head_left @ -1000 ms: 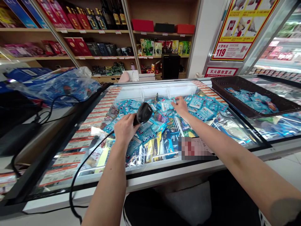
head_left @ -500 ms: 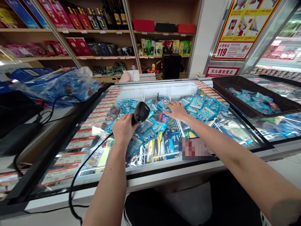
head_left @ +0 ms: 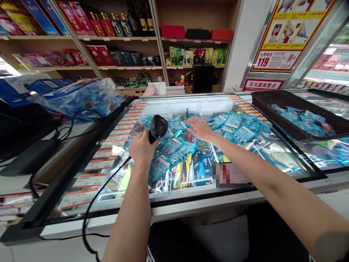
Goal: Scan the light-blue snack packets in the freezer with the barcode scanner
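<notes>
My left hand [head_left: 141, 147] is wrapped round the handle of a black barcode scanner [head_left: 158, 126], its head tilted over the glass top of a display freezer. A cable runs from the scanner down past my forearm. My right hand [head_left: 201, 128] lies palm down with fingers spread over a layer of small blue packets [head_left: 173, 147]. Its fingertips rest on or just above them; I cannot tell which. More blue packets [head_left: 237, 122] are spread to the right of that hand.
A dark brown basket [head_left: 268, 103] holding blue packets sits at the right. On the left lie a clear plastic bag [head_left: 89, 96] of blue packets and a black cable. The freezer's glass [head_left: 81, 196] carries price labels. Stocked shelves [head_left: 122, 38] stand behind.
The scanner has moved slightly left and turned in my left hand. My right hand has shifted a little left over the packets, fingers still spread. The camera view has shifted slightly.
</notes>
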Demonstrator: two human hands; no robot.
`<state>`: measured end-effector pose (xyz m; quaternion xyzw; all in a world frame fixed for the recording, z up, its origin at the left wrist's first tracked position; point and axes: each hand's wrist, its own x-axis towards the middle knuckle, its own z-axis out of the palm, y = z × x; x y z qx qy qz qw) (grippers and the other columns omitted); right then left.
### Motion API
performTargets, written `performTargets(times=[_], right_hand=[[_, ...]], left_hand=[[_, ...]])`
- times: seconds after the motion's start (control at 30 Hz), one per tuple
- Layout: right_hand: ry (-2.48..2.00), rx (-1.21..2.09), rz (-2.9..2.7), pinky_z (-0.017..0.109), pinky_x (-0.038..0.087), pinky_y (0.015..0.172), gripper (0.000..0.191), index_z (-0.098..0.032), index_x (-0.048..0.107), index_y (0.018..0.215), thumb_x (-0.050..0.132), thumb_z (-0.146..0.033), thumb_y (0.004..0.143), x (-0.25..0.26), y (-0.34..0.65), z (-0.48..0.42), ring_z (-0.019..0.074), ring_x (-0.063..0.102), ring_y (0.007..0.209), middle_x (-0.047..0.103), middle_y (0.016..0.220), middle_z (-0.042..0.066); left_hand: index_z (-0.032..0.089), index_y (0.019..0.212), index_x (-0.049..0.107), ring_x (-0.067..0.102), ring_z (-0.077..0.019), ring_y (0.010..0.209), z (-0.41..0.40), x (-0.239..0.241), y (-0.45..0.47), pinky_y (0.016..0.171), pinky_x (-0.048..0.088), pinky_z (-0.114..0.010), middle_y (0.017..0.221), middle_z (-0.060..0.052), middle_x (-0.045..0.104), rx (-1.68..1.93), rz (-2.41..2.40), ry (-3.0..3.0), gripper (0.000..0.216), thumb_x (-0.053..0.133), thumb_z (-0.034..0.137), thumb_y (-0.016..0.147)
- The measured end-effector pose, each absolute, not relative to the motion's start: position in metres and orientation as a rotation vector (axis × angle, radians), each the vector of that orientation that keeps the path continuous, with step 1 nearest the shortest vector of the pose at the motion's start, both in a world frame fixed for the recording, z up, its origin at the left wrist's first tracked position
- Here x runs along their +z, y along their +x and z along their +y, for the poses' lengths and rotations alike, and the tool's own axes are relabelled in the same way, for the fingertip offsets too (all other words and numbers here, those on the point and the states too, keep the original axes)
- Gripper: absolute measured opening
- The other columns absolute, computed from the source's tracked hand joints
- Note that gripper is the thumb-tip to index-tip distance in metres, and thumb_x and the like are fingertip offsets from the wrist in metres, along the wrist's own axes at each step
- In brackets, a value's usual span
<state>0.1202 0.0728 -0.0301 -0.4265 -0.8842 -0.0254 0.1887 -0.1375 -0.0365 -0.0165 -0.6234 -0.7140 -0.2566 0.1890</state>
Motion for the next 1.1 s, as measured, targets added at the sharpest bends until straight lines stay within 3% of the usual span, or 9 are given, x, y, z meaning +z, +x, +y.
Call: performTargets(times=[0.17,0.33,0.4,0.5,0.6,0.7,0.83,1.0,1.1], right_hand=[[-1.125,0.038,-2.664,0.061,0.012,0.115,0.043,-0.021,0.052,0.137,0.038,-0.034,0.099,-0.028,0.102,0.072,0.0303,0.037,0.139,0.051,0.144,0.007],[-1.176,-0.062,-2.612,0.049,0.033,0.102,0.037,-0.020,0.074,0.100,0.040,-0.034,0.098,-0.020,0.102,0.066,0.0292,0.062,0.105,0.074,0.101,0.010],[-1.238,-0.054,-2.541,0.044,0.038,0.096,0.033,-0.021,0.073,0.102,0.045,-0.037,0.096,-0.018,0.102,0.066,0.0284,0.065,0.097,0.074,0.094,0.009],[-1.253,-0.034,-2.447,0.040,0.038,0.096,0.036,-0.020,0.067,0.119,0.053,-0.040,0.092,-0.018,0.100,0.070,0.0285,0.061,0.107,0.071,0.110,0.010],[-1.137,0.019,-2.538,0.038,0.037,0.100,0.053,-0.016,0.058,0.131,0.058,-0.048,0.088,-0.019,0.095,0.075,0.0293,0.053,0.119,0.063,0.127,0.013],[-1.137,0.057,-2.646,0.041,0.037,0.102,0.068,-0.014,0.053,0.136,0.066,-0.052,0.081,-0.019,0.089,0.078,0.0317,0.050,0.121,0.063,0.124,0.015],[-1.221,0.109,-2.521,0.040,0.036,0.104,0.076,-0.014,0.054,0.134,0.080,-0.043,0.069,-0.018,0.088,0.079,0.0309,0.050,0.122,0.060,0.126,0.015],[-1.420,0.417,-2.067,0.036,0.048,0.084,0.049,-0.017,0.064,0.105,0.079,-0.043,0.067,-0.008,0.105,0.083,0.0233,0.062,0.093,0.067,0.100,0.007],[-1.400,0.611,-1.789,0.030,0.051,0.068,0.032,-0.019,0.061,0.089,0.077,-0.039,0.069,-0.004,0.122,0.086,0.0156,0.060,0.071,0.062,0.077,-0.001]], left_hand=[[0.021,0.112,0.063,0.064,-0.0313,0.095,-0.039,-0.013,-0.135,0.067,0.045,-0.036,0.101,-0.011,0.070,-0.723,-2.043,-1.767,0.040,0.057,0.045,0.081],[0.021,0.112,0.063,0.064,-0.0317,0.096,-0.039,-0.011,-0.135,0.067,0.044,-0.036,0.102,-0.011,0.070,-0.737,-2.036,-1.775,0.039,0.058,0.045,0.082],[0.021,0.113,0.062,0.064,-0.0315,0.098,-0.039,-0.012,-0.135,0.068,0.044,-0.036,0.103,-0.011,0.070,-0.738,-2.027,-1.783,0.039,0.058,0.045,0.082],[0.022,0.112,0.062,0.064,-0.0308,0.098,-0.039,-0.014,-0.135,0.069,0.045,-0.036,0.104,-0.010,0.069,-0.724,-2.009,-1.799,0.038,0.058,0.044,0.082],[0.022,0.111,0.062,0.064,-0.0305,0.098,-0.039,-0.015,-0.135,0.070,0.045,-0.036,0.103,-0.010,0.069,-0.717,-1.993,-1.808,0.037,0.059,0.045,0.082],[0.022,0.111,0.062,0.064,-0.0306,0.098,-0.040,-0.014,-0.134,0.071,0.045,-0.036,0.103,-0.010,0.069,-0.723,-1.995,-1.808,0.037,0.059,0.044,0.081],[0.022,0.114,0.061,0.064,-0.0306,0.099,-0.040,-0.013,-0.133,0.071,0.045,-0.035,0.105,-0.011,0.069,-0.714,-1.991,-1.837,0.039,0.058,0.042,0.082],[0.022,0.116,0.060,0.064,-0.0304,0.100,-0.040,-0.015,-0.132,0.071,0.044,-0.034,0.105,-0.010,0.069,-0.662,-1.949,-1.892,0.040,0.059,0.044,0.083],[0.022,0.117,0.060,0.063,-0.0296,0.102,-0.040,-0.015,-0.130,0.073,0.044,-0.034,0.108,-0.010,0.068,-0.645,-1.898,-1.962,0.039,0.060,0.041,0.082]])
